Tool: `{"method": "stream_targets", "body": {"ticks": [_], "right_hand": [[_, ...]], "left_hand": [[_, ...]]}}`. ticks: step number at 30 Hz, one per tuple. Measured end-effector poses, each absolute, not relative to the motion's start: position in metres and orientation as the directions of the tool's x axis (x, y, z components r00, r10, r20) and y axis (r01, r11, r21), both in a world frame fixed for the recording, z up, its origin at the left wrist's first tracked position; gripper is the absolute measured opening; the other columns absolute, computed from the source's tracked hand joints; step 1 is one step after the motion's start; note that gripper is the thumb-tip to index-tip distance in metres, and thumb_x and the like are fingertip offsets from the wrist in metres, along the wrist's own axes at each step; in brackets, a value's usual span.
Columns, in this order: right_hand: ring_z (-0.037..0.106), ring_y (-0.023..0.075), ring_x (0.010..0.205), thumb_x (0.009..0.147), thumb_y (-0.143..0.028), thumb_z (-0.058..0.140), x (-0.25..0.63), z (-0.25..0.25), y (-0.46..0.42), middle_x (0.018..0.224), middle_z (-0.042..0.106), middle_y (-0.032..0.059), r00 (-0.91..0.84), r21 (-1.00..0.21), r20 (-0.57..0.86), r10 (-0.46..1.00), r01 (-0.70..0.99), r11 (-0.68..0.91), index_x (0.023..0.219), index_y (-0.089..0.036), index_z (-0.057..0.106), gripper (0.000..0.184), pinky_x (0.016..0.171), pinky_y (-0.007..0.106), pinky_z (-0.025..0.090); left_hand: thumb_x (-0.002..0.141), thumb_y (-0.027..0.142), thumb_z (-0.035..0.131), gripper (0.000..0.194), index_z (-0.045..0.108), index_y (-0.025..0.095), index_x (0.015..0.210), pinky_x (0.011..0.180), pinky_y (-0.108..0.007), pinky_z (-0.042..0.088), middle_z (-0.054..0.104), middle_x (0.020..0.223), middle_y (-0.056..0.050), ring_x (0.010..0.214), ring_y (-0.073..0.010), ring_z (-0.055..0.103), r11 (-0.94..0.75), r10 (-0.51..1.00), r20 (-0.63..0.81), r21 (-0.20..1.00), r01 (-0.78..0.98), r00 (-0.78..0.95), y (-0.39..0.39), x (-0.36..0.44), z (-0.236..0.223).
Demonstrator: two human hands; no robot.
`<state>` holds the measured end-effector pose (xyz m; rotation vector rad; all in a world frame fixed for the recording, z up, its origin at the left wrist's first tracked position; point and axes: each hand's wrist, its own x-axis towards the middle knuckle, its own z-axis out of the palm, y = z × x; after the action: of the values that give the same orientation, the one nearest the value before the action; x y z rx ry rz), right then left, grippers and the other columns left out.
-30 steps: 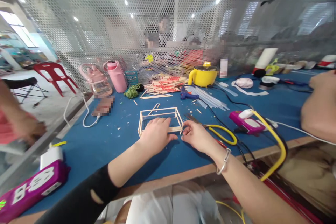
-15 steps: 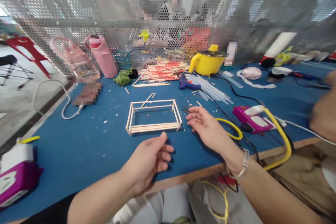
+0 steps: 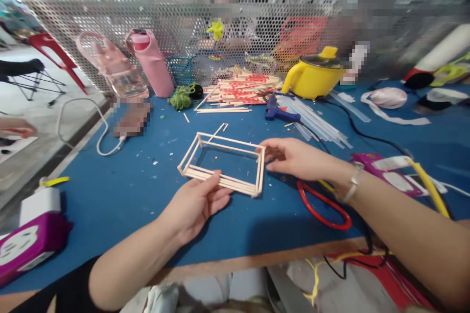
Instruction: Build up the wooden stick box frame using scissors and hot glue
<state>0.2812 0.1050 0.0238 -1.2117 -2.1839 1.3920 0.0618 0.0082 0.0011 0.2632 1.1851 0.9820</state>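
Observation:
A small box-shaped frame of thin wooden sticks (image 3: 229,183) is tilted at the middle of the blue table. My left hand (image 3: 200,205) grips its near side, thumb over the row of sticks and fingers beneath. At the right end, my right hand (image 3: 293,159) has its fingertips reaching behind the corner posts. Its thumb is apart from the fingers, and I cannot tell how firmly they touch the frame. A red looped handle (image 3: 325,217) lies below my right wrist; the rest of that tool is hidden. Loose short sticks (image 3: 218,132) lie beyond the frame.
Behind are a pile of red-tipped sticks (image 3: 246,88), a blue glue gun (image 3: 281,111), clear glue sticks (image 3: 319,122) and a yellow pot (image 3: 316,78). Pink bottles (image 3: 152,63) and green yarn (image 3: 180,99) stand left of them. Cables run past a purple power strip (image 3: 389,173) on the right.
My left hand has moved up and taken hold of the frame's near side. The frame has turned and tilted. My right hand has come to its right end. The view has shifted.

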Motion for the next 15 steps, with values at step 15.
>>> {"method": "stream_targets", "body": {"ticks": [15], "right_hand": [[0.048,0.0294,0.120,0.081,-0.024,0.064,0.265,0.001,-0.004,0.133,0.046,0.0126,-0.416,-0.397,0.419,0.807,0.716,0.575,0.130,-0.025,0.041,0.055,0.095,0.043,0.045]], "left_hand": [[0.082,0.013,0.062,0.020,0.060,0.015,0.101,0.066,-0.024,0.058,0.072,0.088,-0.007,0.070,-0.0136,0.069,0.698,0.716,-0.657,0.668,-0.259,0.234,0.014,0.033,0.003]]}}
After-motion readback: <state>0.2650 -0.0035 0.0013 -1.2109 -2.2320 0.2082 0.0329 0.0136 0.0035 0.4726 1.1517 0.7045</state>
